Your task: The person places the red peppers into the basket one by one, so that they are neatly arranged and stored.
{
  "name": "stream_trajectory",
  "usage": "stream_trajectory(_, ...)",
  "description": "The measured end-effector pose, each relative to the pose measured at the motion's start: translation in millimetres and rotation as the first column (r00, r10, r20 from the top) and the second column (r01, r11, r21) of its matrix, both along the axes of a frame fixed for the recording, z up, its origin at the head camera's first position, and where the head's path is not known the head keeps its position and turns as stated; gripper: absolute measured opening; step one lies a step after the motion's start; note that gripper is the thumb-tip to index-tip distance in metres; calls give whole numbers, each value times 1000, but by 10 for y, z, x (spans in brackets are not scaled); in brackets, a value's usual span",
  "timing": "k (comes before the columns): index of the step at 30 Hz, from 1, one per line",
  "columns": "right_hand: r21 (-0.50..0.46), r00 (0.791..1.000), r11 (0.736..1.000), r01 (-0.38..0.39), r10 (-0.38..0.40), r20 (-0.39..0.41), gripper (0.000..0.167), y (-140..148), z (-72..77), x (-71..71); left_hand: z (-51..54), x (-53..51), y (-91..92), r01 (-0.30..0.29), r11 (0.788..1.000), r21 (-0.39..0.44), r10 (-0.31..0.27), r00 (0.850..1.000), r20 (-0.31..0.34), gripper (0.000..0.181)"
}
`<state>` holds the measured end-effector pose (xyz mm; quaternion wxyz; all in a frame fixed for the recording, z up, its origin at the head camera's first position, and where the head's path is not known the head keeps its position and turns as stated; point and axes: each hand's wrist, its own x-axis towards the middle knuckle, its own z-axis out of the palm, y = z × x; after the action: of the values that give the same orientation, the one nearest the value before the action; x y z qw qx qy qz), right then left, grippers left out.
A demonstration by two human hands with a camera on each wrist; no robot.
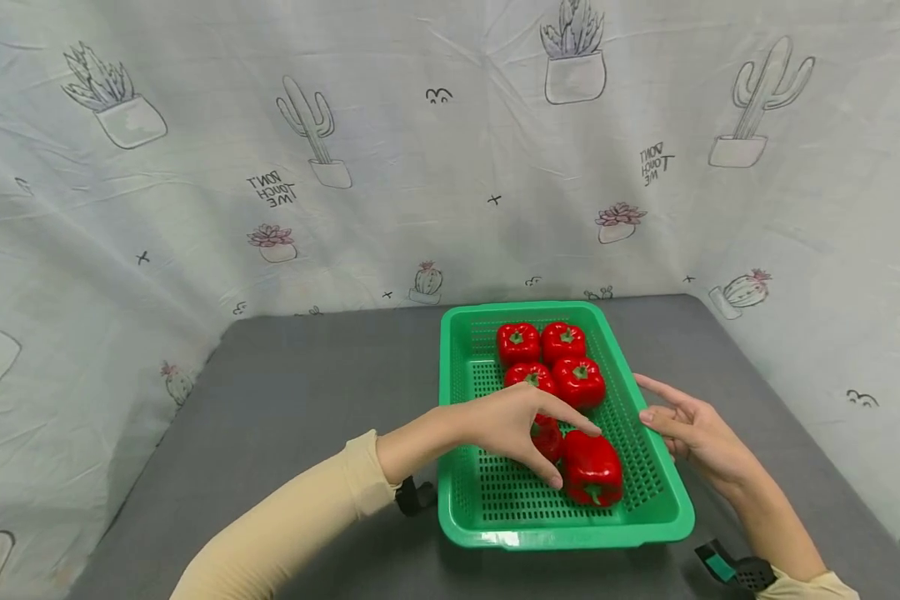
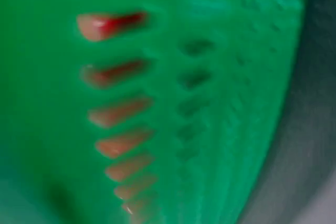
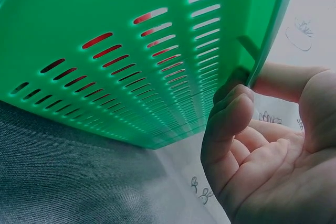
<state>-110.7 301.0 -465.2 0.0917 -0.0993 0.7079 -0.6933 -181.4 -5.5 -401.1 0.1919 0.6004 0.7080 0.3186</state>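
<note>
A green plastic basket with slotted sides holds several red bell peppers. Over its front half is my left hand, thumb and index finger spread wide apart. Those fingertips are close to the front bell pepper; whether they touch it I cannot tell. Another bell pepper shows partly in the gap of that hand. My right hand pinches the basket's right rim between thumb and fingers, also seen in the right wrist view. The left wrist view shows only the slotted basket wall, close and blurred.
The basket stands on a dark grey table, toward its right side. Behind and beside the table hangs a pale cloth printed with cactus drawings. Black straps sit on both wrists.
</note>
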Motion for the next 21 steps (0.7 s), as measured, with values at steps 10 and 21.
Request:
stream_trajectory(10,-11,1000,1000,-5,5,-10,58,6,-29,-31,-128,-106,155,32,990,-139,-36,999,-22,70)
stream_trajectory(21,8,1000,1000,19,-19,-11,58,1,-45,-33,-154,-120,352,146,947,-285,-212,954,-215,81)
